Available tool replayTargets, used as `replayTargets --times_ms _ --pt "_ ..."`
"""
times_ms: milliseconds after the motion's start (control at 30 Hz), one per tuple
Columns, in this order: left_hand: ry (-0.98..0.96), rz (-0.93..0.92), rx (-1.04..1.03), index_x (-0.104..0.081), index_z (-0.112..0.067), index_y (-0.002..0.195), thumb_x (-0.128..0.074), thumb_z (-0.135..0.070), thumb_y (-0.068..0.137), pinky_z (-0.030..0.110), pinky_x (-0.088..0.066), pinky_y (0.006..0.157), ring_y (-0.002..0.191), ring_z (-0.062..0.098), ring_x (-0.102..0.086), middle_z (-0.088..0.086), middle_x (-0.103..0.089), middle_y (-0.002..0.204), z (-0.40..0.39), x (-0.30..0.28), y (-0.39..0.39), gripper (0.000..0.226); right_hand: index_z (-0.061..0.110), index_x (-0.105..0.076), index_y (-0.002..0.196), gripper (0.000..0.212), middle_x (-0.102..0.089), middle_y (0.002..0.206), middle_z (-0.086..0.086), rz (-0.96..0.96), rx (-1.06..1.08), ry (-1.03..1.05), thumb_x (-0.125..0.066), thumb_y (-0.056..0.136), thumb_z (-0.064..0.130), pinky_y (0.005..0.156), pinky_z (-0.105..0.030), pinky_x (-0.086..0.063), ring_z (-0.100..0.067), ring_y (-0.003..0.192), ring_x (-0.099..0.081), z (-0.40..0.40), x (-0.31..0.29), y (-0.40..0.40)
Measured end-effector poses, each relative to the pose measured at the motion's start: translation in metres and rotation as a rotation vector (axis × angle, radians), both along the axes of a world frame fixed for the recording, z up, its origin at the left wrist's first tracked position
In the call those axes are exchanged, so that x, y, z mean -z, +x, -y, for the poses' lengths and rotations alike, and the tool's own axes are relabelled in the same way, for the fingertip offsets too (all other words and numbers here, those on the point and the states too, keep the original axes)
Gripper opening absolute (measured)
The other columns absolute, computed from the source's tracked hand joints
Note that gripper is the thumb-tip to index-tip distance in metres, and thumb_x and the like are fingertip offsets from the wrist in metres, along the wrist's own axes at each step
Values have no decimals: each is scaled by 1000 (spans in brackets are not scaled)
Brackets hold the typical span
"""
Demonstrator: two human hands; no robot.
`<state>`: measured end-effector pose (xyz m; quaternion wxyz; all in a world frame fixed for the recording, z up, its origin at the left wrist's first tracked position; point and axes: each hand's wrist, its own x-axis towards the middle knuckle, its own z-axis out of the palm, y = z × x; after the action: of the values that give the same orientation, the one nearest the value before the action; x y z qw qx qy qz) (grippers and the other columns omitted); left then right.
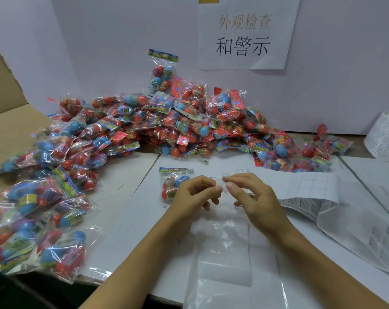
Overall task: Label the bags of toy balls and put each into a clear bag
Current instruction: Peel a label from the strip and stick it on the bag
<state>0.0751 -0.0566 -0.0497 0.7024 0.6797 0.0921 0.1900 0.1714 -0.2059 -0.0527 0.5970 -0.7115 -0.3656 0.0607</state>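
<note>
One bag of toy balls (171, 181) lies flat on the white table, just left of my left hand (197, 192). My left hand and my right hand (253, 195) meet fingertip to fingertip above the table and pinch a small white printed label (228, 176) between them. A stack of clear bags (224, 259) lies on the table under my forearms. The strip of label backing paper (309, 186) stretches to the right of my right hand.
A big heap of bagged toy balls (189, 121) fills the back of the table and spills into a cardboard box (8, 130) at left. A label roll (385, 137) stands at far right. A paper sign (244, 34) hangs on the wall.
</note>
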Motion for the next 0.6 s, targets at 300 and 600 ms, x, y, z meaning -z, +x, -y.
replayTargets --times_ms 300,600 --pt "64 -31 -6 -70 -11 78 -67 4 92 24 -39 57 64 13 -57 3 -66 69 1 1 2 20 16 -81 79 9 -74 95 5 -303 -46 8 -77 85 11 66 -23 -54 -12 86 -70 1 -2 9" --pt "752 40 -570 -74 -10 92 -75 -5 85 29 -46 81 94 18 -57 1 -70 93 -7 14 6 8 12 -77 85 15 -77 93 -6 -483 60 177 -65 91 6 64 -26 -55 -16 88 -70 4 -10 13"
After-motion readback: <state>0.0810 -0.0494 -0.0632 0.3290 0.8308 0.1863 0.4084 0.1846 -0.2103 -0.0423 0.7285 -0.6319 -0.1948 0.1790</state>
